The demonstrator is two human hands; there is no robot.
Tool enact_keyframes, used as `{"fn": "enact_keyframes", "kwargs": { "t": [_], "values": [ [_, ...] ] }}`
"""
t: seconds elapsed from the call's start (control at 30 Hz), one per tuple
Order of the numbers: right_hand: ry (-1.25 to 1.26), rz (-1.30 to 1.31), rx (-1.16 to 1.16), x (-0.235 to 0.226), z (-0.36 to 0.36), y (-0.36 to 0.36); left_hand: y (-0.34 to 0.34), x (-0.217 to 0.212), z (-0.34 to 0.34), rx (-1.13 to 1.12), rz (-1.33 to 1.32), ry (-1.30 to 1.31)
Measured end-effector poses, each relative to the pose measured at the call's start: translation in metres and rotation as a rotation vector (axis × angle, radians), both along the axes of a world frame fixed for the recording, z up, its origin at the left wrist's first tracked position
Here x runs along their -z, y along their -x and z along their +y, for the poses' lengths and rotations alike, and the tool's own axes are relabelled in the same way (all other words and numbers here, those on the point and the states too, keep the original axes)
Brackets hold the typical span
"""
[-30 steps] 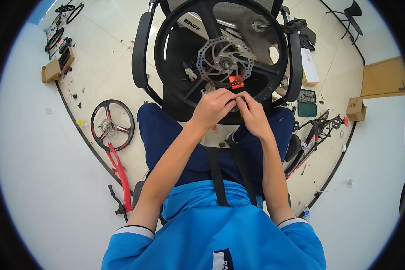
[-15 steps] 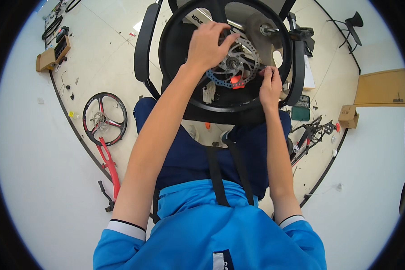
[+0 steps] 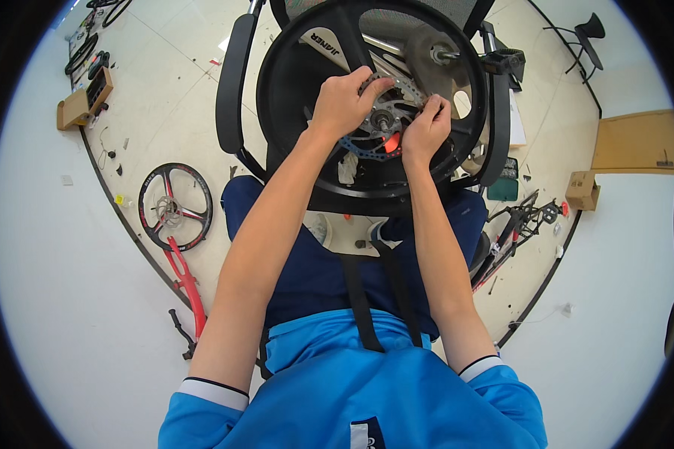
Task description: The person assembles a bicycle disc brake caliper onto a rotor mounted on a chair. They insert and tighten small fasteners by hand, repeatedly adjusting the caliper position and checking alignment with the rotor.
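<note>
The left grip [image 3: 352, 101], thumb and forefinger apart, is at the upper left of a silver perforated metal brake disc [image 3: 373, 126]; the right grip [image 3: 425, 131], fingertips close together, is at its right. The disc sits centrally on a large black spoked wheel [image 3: 354, 45], over a black office chair [image 3: 231, 90] with armrests.

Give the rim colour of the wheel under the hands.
The wheel rim is black, clearest in the head view.
</note>
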State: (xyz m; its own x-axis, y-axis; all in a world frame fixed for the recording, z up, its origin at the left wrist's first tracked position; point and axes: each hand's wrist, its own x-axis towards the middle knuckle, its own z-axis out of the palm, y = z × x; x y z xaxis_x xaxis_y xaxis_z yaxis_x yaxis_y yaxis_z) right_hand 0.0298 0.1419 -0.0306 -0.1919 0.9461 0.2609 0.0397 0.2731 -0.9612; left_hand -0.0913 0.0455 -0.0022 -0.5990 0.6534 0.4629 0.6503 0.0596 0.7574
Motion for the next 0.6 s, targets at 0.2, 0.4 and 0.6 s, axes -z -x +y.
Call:
{"fn": "enact_keyframes", "kwargs": {
  "t": [0.2,0.4,0.6],
  "values": [
    [-0.155,-0.116,-0.02,-0.021,-0.004,-0.018,0.001,0.001,0.001,0.002,0.016,-0.027],
    [-0.826,-0.362,0.039,-0.035,-0.007,-0.062,0.001,0.003,0.0,0.011,0.015,-0.024],
    [-0.955,-0.713,-0.618,-0.057,0.0,-0.047,0.0,-0.001,-0.001,0.016,0.009,-0.013]
  ]
}}
